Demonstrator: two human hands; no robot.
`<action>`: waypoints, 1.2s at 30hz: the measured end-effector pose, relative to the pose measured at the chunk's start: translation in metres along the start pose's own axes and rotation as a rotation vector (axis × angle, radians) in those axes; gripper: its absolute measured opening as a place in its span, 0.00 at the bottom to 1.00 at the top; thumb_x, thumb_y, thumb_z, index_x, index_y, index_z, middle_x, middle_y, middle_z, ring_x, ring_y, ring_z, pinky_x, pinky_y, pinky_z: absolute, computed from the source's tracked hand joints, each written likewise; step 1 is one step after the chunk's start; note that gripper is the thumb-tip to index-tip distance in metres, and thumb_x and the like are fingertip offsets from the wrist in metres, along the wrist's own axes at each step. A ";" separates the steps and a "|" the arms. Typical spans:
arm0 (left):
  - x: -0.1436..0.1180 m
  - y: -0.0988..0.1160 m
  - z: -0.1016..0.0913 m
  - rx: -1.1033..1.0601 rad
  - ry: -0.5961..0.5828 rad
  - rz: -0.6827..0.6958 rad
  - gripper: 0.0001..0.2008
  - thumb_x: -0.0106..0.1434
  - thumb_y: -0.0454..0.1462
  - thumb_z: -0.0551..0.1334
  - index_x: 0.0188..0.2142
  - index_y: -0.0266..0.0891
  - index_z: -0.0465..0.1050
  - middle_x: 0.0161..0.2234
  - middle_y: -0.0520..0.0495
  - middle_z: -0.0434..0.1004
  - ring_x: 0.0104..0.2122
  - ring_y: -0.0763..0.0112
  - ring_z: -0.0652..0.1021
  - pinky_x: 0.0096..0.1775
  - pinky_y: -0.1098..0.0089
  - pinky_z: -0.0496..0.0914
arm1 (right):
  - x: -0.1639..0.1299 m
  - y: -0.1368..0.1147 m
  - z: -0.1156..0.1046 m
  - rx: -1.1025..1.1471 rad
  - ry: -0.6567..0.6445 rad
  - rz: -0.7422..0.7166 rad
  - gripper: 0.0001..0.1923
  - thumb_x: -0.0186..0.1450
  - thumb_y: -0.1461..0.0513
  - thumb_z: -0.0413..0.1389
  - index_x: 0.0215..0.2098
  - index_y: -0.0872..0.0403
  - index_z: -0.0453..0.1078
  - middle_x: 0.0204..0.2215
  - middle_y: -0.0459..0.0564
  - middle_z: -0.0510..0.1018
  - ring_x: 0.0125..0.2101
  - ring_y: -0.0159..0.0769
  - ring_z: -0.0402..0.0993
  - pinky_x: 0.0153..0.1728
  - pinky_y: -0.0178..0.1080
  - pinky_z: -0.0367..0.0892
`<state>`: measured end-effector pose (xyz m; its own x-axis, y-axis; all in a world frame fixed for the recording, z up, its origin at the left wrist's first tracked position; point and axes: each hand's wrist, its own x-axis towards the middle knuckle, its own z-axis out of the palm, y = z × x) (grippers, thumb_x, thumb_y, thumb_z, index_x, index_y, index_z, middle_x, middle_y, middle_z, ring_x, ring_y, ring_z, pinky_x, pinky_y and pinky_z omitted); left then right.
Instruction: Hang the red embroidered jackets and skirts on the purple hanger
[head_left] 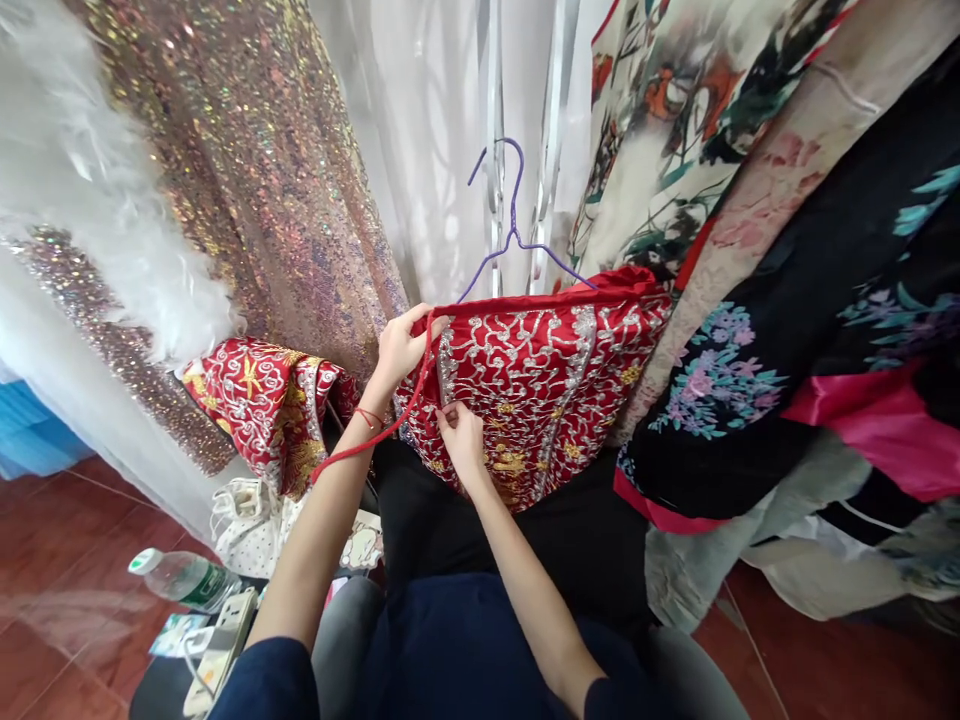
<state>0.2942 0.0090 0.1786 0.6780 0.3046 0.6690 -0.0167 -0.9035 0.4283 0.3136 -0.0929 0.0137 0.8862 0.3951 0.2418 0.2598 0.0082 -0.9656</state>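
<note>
A: Forearms run up from the bottom edge to a red garment (540,390) draped on a purple hanger (514,225). Where does each hand sit?

B: Left hand (401,345) grips the garment's upper left corner, fingers closed on the hem where a red cord (390,420) leaves it. Right hand (461,440) pinches the cloth lower down, at its left edge, thumb and fingertips together.

A: And the garment itself?

B: It hangs at centre frame, above the person's lap, its top fold lying over the hanger's shoulders. The hanger's hook is raised free in front of a white curtain (435,150); I cannot tell what carries it.

A: How far does the work appear to be?

B: By my reading, the cloth is already over the hanger and fairly flat. The cord is loose, trailing down past the left wrist, so the left edge looks unsettled.

A: What surrounds it?

B: A second red piece (262,400) lies at left, below a sequin cloth (247,180) and white feathers (90,200). Floral robes (750,250) press against the garment's right side. On the floor, a bottle (184,578) and a power strip (221,650) lie near the left elbow.
</note>
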 end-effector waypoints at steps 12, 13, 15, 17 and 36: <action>-0.007 0.006 0.000 -0.019 -0.004 -0.021 0.14 0.67 0.47 0.59 0.34 0.40 0.75 0.24 0.54 0.69 0.27 0.72 0.68 0.32 0.72 0.60 | -0.002 0.004 -0.005 0.063 -0.028 0.062 0.08 0.56 0.59 0.59 0.23 0.50 0.66 0.19 0.45 0.77 0.22 0.37 0.74 0.32 0.38 0.68; -0.007 0.006 0.000 -0.022 -0.002 -0.017 0.14 0.67 0.47 0.59 0.34 0.40 0.75 0.24 0.54 0.68 0.27 0.73 0.67 0.32 0.72 0.60 | -0.002 0.005 -0.006 0.099 -0.056 0.076 0.09 0.57 0.58 0.59 0.22 0.50 0.66 0.17 0.44 0.76 0.20 0.36 0.73 0.29 0.37 0.68; -0.007 0.007 0.000 -0.026 0.003 -0.018 0.14 0.66 0.47 0.60 0.33 0.40 0.75 0.24 0.54 0.68 0.26 0.73 0.67 0.32 0.72 0.59 | -0.002 0.005 -0.007 0.180 -0.119 0.098 0.11 0.58 0.55 0.57 0.21 0.51 0.67 0.16 0.44 0.75 0.17 0.34 0.71 0.24 0.36 0.67; -0.006 0.008 0.000 -0.022 0.002 -0.029 0.14 0.66 0.48 0.60 0.33 0.40 0.75 0.23 0.54 0.68 0.26 0.74 0.66 0.32 0.72 0.59 | -0.002 0.006 -0.009 0.260 -0.158 0.109 0.11 0.57 0.54 0.56 0.21 0.51 0.68 0.17 0.45 0.77 0.17 0.34 0.72 0.23 0.35 0.67; 0.000 -0.006 -0.002 -0.077 -0.063 -0.053 0.17 0.66 0.48 0.60 0.48 0.43 0.75 0.40 0.48 0.80 0.40 0.65 0.77 0.47 0.66 0.69 | -0.008 -0.001 -0.009 0.598 -0.233 0.263 0.17 0.47 0.50 0.66 0.25 0.53 0.70 0.27 0.48 0.80 0.37 0.42 0.81 0.35 0.40 0.78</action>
<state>0.2928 0.0152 0.1771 0.7240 0.3294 0.6061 -0.0349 -0.8601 0.5090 0.3098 -0.1038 0.0133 0.7679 0.6399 0.0303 -0.2679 0.3636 -0.8922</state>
